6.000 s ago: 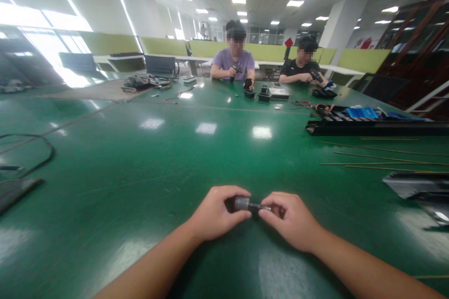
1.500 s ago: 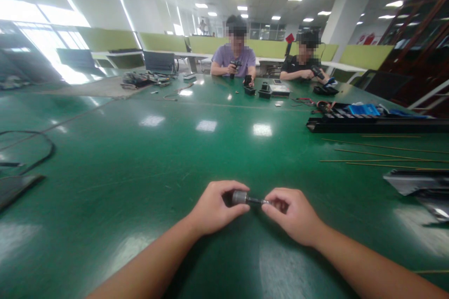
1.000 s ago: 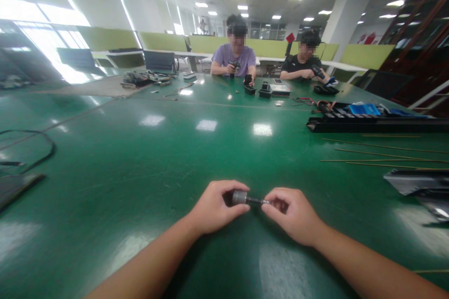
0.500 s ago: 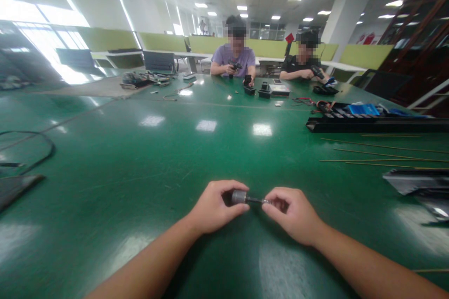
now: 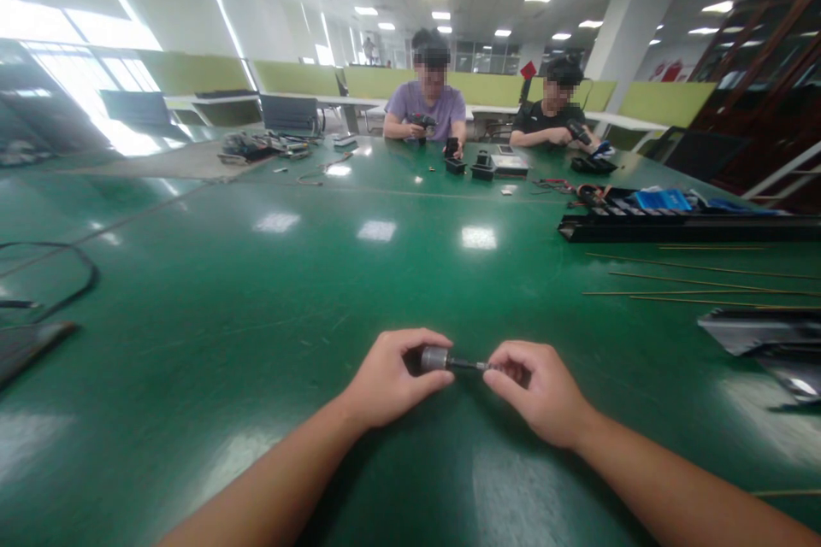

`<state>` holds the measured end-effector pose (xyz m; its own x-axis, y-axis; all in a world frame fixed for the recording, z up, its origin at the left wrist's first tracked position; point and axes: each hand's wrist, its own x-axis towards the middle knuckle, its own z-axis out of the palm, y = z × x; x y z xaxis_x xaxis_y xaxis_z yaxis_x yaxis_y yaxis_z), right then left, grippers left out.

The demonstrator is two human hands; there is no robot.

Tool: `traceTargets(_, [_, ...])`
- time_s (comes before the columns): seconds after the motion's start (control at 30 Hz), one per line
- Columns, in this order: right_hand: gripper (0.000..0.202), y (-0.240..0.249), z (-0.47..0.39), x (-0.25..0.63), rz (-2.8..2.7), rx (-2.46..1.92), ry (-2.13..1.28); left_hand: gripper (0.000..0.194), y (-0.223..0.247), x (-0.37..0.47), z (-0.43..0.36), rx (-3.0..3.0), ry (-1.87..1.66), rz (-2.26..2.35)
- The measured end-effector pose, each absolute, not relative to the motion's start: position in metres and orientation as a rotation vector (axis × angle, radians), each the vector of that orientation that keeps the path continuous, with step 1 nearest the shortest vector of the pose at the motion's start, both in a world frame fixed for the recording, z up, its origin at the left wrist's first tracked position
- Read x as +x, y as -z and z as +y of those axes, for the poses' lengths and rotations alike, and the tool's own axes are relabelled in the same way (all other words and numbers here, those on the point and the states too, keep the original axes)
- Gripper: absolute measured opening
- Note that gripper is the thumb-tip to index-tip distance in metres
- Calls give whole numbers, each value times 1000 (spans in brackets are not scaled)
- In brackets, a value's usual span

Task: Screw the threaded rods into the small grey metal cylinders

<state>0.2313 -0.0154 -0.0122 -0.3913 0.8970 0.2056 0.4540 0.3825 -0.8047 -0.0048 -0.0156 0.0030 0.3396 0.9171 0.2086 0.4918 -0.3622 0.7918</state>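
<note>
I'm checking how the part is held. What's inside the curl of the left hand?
The left hand curls around a grey cylinder; a dark shaft runs out toward the right hand. The cylinder's palm-side end is lost in shadow and behind fingers.

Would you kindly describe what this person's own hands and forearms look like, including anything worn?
The left hand and right hand wear no gloves, and no rings show. No sleeve, watch or bracelet shows on the left forearm or right forearm.

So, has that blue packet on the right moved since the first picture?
No, the blue packet lies just behind the long black rail, as it did then.
</note>
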Motion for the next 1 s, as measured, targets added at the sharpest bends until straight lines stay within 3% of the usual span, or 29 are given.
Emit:
traceTargets(0.27, [24, 14, -16, 233, -1952, -1135, -878, 25, -2, -5, -15, 1953, -889, 1229])
traceTargets(0.57, [27, 23, -18, 237, -1751, -920, -1141, 29, -2, -7, -8, 1719, -971, 1325])
traceTargets(0.87, [23, 19, -23, 229, -1889, -898, -1124, 52, 13, -13, 8, 1161, -1306, 1293])
traceTargets(1.0, [21, 16, -24, 229, -1952, -871, -1060, 52, 13, -16, 6, 1110, -1311, 1252])
